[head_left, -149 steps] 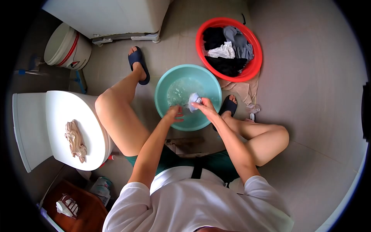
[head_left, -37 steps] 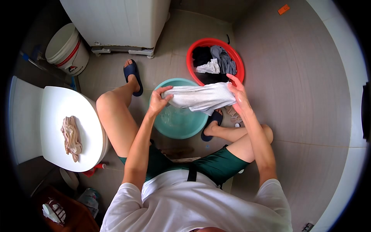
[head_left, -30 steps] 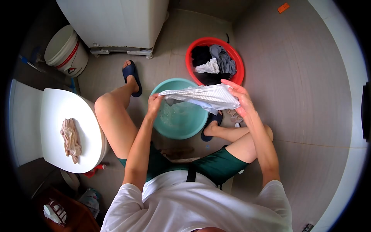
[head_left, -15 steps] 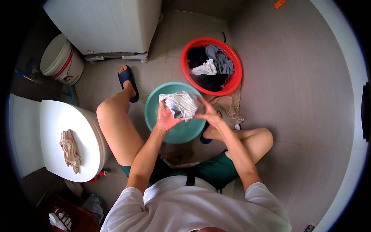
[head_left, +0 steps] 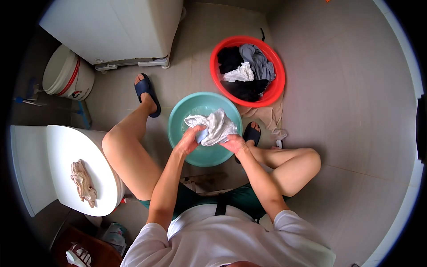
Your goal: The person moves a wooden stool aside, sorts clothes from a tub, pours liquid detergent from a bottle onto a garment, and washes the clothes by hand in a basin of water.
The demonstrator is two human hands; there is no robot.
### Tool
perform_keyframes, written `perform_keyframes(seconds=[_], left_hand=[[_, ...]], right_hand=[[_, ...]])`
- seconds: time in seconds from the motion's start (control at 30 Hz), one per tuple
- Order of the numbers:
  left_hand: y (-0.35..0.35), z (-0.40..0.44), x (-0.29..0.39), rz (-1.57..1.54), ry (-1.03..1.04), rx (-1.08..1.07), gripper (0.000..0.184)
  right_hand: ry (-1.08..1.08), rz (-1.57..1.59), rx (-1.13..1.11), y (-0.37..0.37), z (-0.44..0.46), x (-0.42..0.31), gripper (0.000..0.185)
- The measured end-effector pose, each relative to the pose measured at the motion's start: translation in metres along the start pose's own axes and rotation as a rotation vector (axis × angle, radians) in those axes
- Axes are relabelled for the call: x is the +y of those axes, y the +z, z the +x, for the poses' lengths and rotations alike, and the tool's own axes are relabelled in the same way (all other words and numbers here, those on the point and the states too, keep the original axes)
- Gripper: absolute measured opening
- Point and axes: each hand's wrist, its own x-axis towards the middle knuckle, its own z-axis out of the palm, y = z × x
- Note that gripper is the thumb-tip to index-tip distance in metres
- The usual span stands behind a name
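Observation:
Over the teal basin point(head_left: 175, 111), which has water in it, I hold a white striped cloth garment point(head_left: 219, 127) with a pale blue patch. My left hand point(head_left: 188, 139) grips its left side, thumb on top near the blue patch. At the lower right edge of the garment, my right hand point(head_left: 234, 143) is closed on the fabric. The garment is bunched between both hands; its exact kind cannot be made out.
Beyond the basin stands a red tub point(head_left: 278, 91) of dark, grey and white clothes, with a beige cloth point(head_left: 269, 116) by it. A toilet lid point(head_left: 62, 147) at left bears a beige cloth point(head_left: 82, 182). A white bucket point(head_left: 84, 84) and large white appliance point(head_left: 115, 31) stand behind.
My right hand has come down and in, closing on the garment's lower right edge. The garment has spread rightward between my hands. The camera view has shifted slightly.

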Motion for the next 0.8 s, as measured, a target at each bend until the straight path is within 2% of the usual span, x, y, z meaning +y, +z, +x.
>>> perform_keyframes(seconds=[0.03,0.1,0.17,0.2,0.23,0.27,0.33,0.37,0.4,0.5,0.57,0.67,0.7,0.73,0.77,0.8], left_hand=[[-0.007,0.002,0.001,0.025,0.005,-0.049,0.046],[-0.008,0.001,0.003,0.358,0.107,-0.037,0.049],[0.009,-0.012,0.017,0.668,0.210,-0.056,0.057],[0.008,-0.011,0.015,0.673,0.226,-0.034,0.057],[0.005,-0.009,0.012,0.678,0.241,-0.011,0.057],[0.001,-0.006,0.008,0.685,0.258,0.012,0.057],[-0.014,0.007,-0.004,0.291,0.243,0.089,0.050],[-0.015,0.009,-0.002,0.117,0.234,0.138,0.048],[-0.016,0.009,0.000,-0.058,0.223,0.186,0.046],[-0.026,0.022,-0.009,-0.327,0.258,0.102,0.039],[-0.025,0.027,-0.011,-0.619,0.244,0.040,0.037],[-0.004,0.017,-0.004,-0.736,0.242,0.025,0.044],[-0.010,0.028,-0.017,-0.665,0.249,0.040,0.047],[-0.008,0.033,-0.025,-0.543,0.250,0.111,0.041],[-0.006,0.034,-0.027,-0.484,0.238,0.155,0.040],[-0.004,0.034,-0.028,-0.424,0.226,0.199,0.038]], right_hand=[[-0.026,-0.033,-0.045,0.019,0.004,-0.007,0.095],[-0.031,-0.099,-0.090,0.034,0.010,-0.016,0.096],[0.016,-0.579,0.165,0.019,0.014,-0.013,0.087],[0.042,-0.818,0.296,0.009,0.016,-0.010,0.083],[0.049,-0.968,0.386,0.002,0.021,-0.007,0.063],[0.014,-0.820,0.464,0.001,0.022,-0.008,0.056],[-0.055,-0.521,0.606,0.000,0.024,-0.008,0.042],[-0.110,-0.391,0.581,0.000,0.022,-0.010,0.032],[-0.105,-0.293,0.558,-0.001,0.020,-0.010,0.032],[-0.093,-0.088,0.483,-0.002,0.018,-0.010,0.033],[-0.138,-0.124,0.474,0.012,0.019,-0.006,0.033],[-0.222,-0.338,0.476,0.027,0.021,0.010,0.037],[-0.267,-0.439,0.478,0.031,0.022,0.018,0.038],[-0.313,-0.542,0.479,0.038,0.022,0.024,0.039],[-0.291,-0.565,0.424,0.054,0.018,0.029,0.041],[-0.290,-0.727,0.398,0.061,0.015,0.036,0.042]])
